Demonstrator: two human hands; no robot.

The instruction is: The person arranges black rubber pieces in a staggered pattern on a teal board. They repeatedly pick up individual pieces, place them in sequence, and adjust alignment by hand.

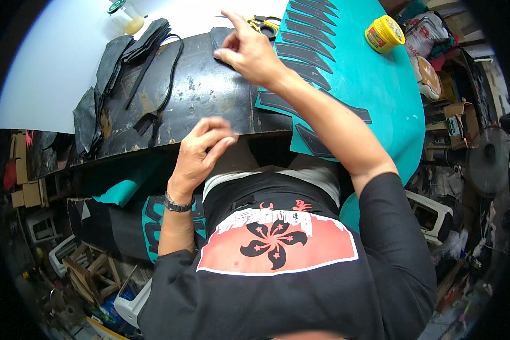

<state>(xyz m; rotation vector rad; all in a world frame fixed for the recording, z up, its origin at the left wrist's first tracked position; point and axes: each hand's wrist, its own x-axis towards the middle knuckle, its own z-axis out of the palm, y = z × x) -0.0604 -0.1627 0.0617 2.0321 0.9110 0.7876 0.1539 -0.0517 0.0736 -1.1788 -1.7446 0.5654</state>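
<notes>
My right hand (250,52) is above the far part of the dark worn table, with its index finger stretched out and its thumb apart. Just beyond its thumb lies a dark flat piece (217,37), partly hidden by the hand. Nearer to me, my left hand (203,148) is in the air by the table's front edge. Its fingers are curled against the thumb and slightly blurred; anything between them is too small to make out. Several black curved cut pieces (306,52) lie in a row on a teal sheet (357,73) to the right.
Yellow-handled scissors (264,26) lie beyond my right hand. A yellow tub (385,34) stands on the teal sheet, and a jar (126,18) at the far left. Stacked black strips (109,65) and a black cord (173,73) cover the table's (209,102) left side.
</notes>
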